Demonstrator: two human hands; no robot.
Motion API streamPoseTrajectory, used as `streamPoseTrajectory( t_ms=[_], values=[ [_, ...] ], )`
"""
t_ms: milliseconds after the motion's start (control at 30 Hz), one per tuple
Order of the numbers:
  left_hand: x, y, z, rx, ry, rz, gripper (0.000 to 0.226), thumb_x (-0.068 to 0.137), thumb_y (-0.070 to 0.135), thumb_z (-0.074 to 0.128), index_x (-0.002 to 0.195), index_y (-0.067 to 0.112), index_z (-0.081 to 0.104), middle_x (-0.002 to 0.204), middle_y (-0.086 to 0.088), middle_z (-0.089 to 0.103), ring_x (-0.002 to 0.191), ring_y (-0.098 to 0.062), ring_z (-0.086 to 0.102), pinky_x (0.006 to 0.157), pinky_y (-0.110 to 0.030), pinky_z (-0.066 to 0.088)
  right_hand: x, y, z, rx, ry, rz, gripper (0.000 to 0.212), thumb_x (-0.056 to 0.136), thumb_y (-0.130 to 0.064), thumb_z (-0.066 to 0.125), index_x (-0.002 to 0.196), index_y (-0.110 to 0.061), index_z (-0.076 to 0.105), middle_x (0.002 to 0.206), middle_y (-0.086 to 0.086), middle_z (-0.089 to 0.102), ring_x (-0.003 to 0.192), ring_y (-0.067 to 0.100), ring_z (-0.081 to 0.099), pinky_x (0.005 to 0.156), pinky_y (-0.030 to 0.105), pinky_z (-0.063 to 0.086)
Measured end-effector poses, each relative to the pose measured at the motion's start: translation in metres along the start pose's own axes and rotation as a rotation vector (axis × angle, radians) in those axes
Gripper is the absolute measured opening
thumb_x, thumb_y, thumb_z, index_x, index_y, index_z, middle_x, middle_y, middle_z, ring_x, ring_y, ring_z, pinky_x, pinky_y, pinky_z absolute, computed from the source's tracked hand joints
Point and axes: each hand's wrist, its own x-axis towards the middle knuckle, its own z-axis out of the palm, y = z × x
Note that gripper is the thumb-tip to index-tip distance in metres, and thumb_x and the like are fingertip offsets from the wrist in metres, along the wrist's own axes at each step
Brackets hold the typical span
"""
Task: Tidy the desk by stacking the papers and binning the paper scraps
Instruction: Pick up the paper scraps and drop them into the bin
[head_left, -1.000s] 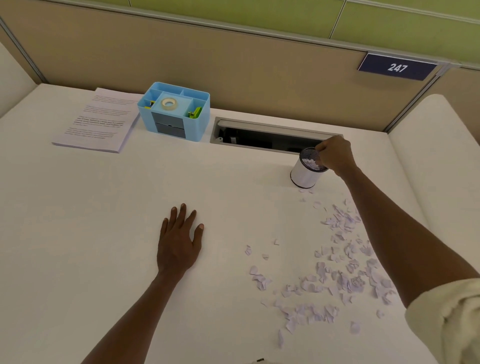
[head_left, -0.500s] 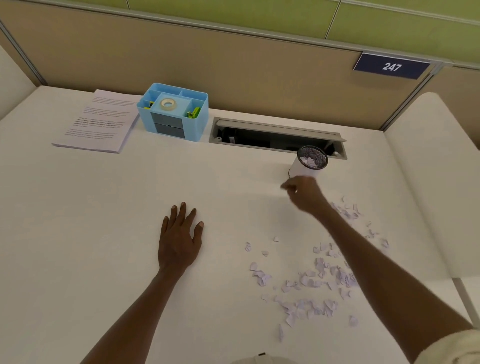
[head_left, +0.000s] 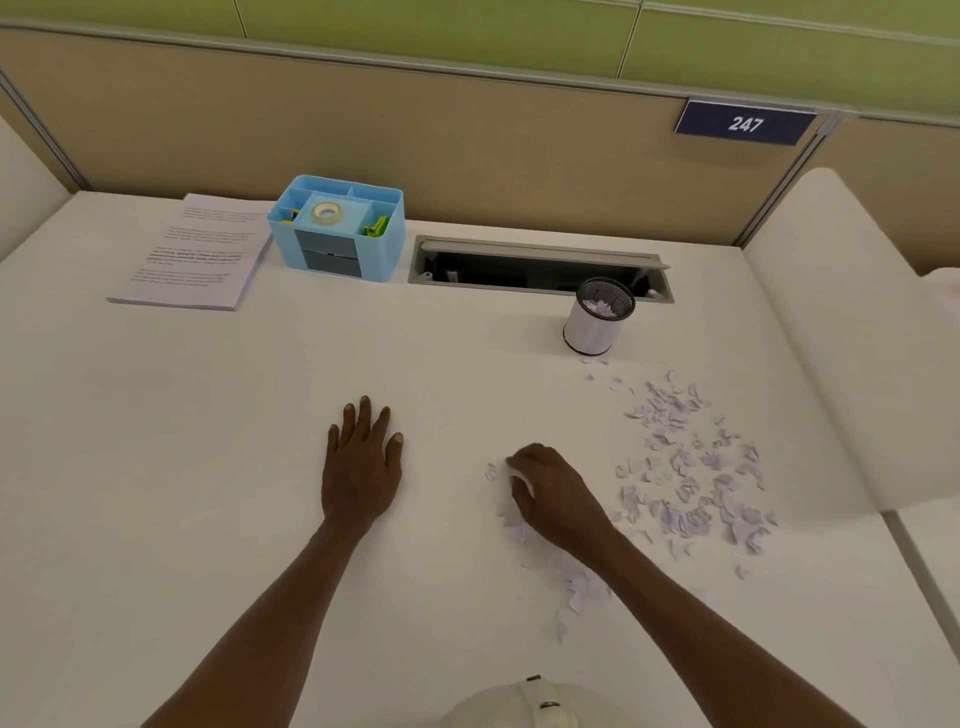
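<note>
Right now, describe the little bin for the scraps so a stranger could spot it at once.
Find the long grey cable slot at the back of the white desk. At its right end stands a small white cylindrical bin with a dark mesh rim, paper scraps strewn before it. It is the only round container; the blue organiser is boxy.

White desk (head_left: 156, 467), tan partition (head_left: 363, 135)

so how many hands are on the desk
2. The left hand lies flat mid-desk; the right hand is curled over scraps just to its right.
</note>
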Motion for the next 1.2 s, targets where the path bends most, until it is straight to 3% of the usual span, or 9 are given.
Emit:
streamPoseTrajectory(
  t_ms=[67,133,300,400,500,600,700,1000,1200],
  values=[
    [-0.007,0.003,0.000,0.001,-0.012,0.006,0.053,0.104,0.037,0.037,0.152,0.016,0.036,0.164,-0.007,0.018,0.153,-0.024,0.011,0.124,-0.043,0.011,0.006,-0.008,0.007,0.009,-0.078,-0.072,0.040,0.092,-0.029,0.057,0.127,-0.008,0.060,0.134,0.009,0.055,0.125,0.022,0.048,0.103,0.029,0.042],
    [-0.017,0.008,-0.001,-0.005,-0.019,0.024,0.053,0.104,0.038,0.038,0.153,0.016,0.035,0.164,-0.006,0.017,0.153,-0.023,0.011,0.124,-0.042,0.010,0.001,-0.013,0.014,-0.014,-0.167,-0.161,0.046,0.093,-0.036,0.056,0.129,-0.009,0.058,0.142,0.008,0.047,0.132,0.021,0.041,0.105,0.030,0.040],
    [-0.034,0.014,-0.003,0.004,-0.035,0.058,0.052,0.105,0.036,0.037,0.153,0.016,0.034,0.164,-0.006,0.015,0.153,-0.023,0.009,0.124,-0.041,0.009,-0.034,0.008,0.007,-0.014,-0.079,-0.180,0.028,0.090,-0.005,0.056,0.116,-0.007,0.068,0.127,0.009,0.061,0.118,0.023,0.058,0.093,0.033,0.052],
    [-0.039,0.017,-0.004,0.015,-0.038,0.056,0.052,0.105,0.035,0.035,0.153,0.015,0.032,0.165,-0.007,0.014,0.153,-0.023,0.008,0.124,-0.042,0.008,-0.045,0.012,-0.006,0.005,-0.025,-0.146,0.029,0.088,-0.007,0.057,0.113,-0.010,0.070,0.125,0.006,0.064,0.118,0.020,0.059,0.095,0.036,0.051],
    [-0.043,0.020,-0.004,0.025,-0.041,0.047,0.053,0.105,0.035,0.035,0.154,0.015,0.031,0.165,-0.007,0.013,0.153,-0.023,0.008,0.124,-0.042,0.008,-0.069,0.006,-0.006,-0.045,-0.084,-0.247,0.043,0.096,-0.028,0.049,0.137,-0.017,0.053,0.146,-0.001,0.047,0.138,0.013,0.039,0.117,0.034,0.029],
    [-0.045,0.022,-0.004,0.030,-0.036,0.041,0.053,0.105,0.035,0.035,0.153,0.015,0.032,0.165,-0.007,0.014,0.153,-0.024,0.009,0.124,-0.043,0.009,-0.095,0.005,0.005,-0.144,-0.194,-0.343,0.060,0.101,-0.047,0.034,0.152,-0.019,0.023,0.160,-0.003,0.017,0.148,0.012,0.011,0.122,0.035,0.006],
    [-0.045,0.025,-0.003,0.029,-0.033,0.020,0.053,0.105,0.034,0.036,0.153,0.014,0.032,0.165,-0.007,0.014,0.153,-0.024,0.009,0.124,-0.043,0.009,-0.099,0.011,0.018,-0.217,-0.267,-0.399,0.060,0.103,-0.047,0.027,0.154,-0.019,0.013,0.162,-0.003,0.007,0.149,0.015,0.003,0.121,0.041,0.005],
    [-0.051,0.034,0.005,0.048,-0.040,-0.045,0.055,0.105,0.034,0.034,0.155,0.013,0.026,0.165,-0.005,0.009,0.153,-0.022,0.005,0.124,-0.044,0.007,-0.035,0.043,0.003,-0.351,-0.248,-0.305,0.048,0.103,-0.033,0.029,0.147,-0.016,0.036,0.157,0.000,0.026,0.147,0.018,0.018,0.120,0.046,0.017],
    [-0.051,0.032,0.006,0.012,0.013,-0.054,0.050,0.105,0.032,0.036,0.152,0.016,0.035,0.164,-0.002,0.018,0.152,-0.019,0.012,0.124,-0.043,0.012,-0.022,0.057,-0.011,-0.234,-0.304,-0.256,0.052,0.097,-0.049,0.037,0.141,-0.024,0.047,0.155,0.005,0.032,0.144,0.030,0.026,0.117,0.049,0.021]
  ],
)
